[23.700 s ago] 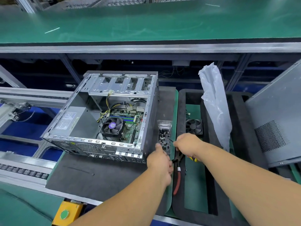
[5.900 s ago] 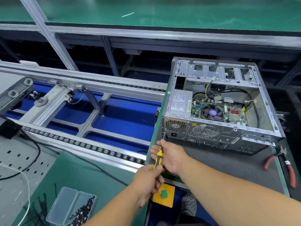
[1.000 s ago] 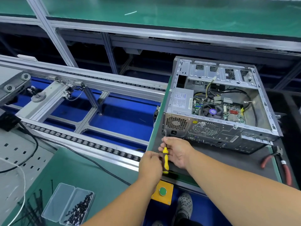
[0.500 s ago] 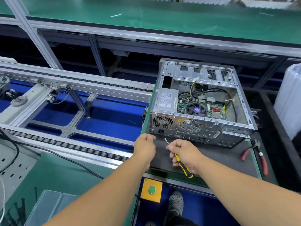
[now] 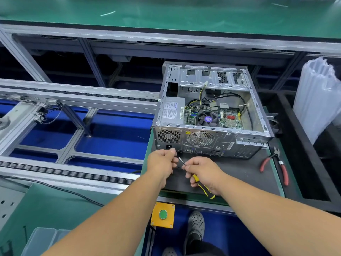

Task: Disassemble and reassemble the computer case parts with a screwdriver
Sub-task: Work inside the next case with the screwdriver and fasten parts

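Bare forearms; grey perforated clog shoes (image 5: 196, 223) and dark trousers (image 5: 206, 248).

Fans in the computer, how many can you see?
2. One fan sits on the motherboard inside the computer case. Another fan sits behind the round grille on its near panel. Others may be hidden.

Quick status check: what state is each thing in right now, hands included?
computer case: side panel off, lying open side up on the mat
screwdriver: off the case, gripped
right hand: grips the screwdriver
left hand: fingers pinched together; contents unclear
pliers: lying untouched on the mat
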Demonstrator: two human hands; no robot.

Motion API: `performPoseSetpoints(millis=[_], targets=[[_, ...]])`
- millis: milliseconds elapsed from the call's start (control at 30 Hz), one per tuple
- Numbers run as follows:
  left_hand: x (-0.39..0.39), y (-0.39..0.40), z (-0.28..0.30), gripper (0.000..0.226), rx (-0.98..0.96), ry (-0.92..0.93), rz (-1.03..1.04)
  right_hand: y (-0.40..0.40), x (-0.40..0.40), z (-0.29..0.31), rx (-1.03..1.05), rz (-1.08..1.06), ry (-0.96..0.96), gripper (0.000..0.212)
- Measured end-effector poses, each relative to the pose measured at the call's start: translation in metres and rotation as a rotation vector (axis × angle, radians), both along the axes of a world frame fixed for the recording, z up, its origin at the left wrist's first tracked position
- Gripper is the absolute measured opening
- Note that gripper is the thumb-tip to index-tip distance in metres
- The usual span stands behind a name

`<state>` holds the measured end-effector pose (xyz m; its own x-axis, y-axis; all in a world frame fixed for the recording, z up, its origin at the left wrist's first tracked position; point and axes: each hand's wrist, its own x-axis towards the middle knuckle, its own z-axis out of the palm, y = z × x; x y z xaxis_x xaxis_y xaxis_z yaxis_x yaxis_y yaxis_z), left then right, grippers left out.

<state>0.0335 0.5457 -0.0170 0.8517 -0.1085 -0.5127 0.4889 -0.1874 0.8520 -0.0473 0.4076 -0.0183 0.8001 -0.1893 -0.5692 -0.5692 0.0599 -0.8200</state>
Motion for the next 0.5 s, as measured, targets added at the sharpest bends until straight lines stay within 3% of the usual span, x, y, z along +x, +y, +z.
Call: performPoseSetpoints(millis=[500], targets=[[-0.006,-0.018,-0.009,0.028,-0.009,0.056,0.031,0.013,0.002,-0.004,0.107,-0.096,0.015,0.014]])
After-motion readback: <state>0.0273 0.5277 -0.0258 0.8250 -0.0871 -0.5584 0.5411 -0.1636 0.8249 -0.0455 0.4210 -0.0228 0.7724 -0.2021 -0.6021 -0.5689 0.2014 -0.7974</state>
